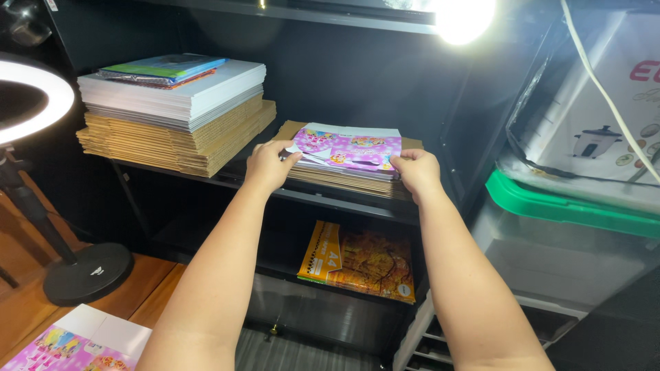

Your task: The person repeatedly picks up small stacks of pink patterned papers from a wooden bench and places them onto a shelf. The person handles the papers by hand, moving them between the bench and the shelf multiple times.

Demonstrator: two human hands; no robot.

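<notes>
Where the left edge cuts the view, one ring light, only partly seen, on a black stand with one round base resting on the wooden floor. Below it, bottom left, one pink printed flat box, cut off by the frame. On the black shelf, left side, one tall stack of brown cardboard sheets, topped by one stack of white sheets and a few coloured booklets, number hard to tell. Two bare forearms reaching up from the bottom edge. Left hand gripping the near left corner of one pink printed pack, fingers curled closed over its edge. Pack lying flat atop a second, smaller stack of brown cardboard at mid-shelf. Right hand pinching the pack's near right corner, fingertips hidden over the edge. How many sheets in the pink pack, impossible to tell. On the lower shelf, one orange pack of paper, leaning. Far right, one clear storage tub with a green lid, one large box picturing a rice cooker on top, half hidden by plastic wrap and glare from one bright lamp; one white cable crossing it.
</notes>
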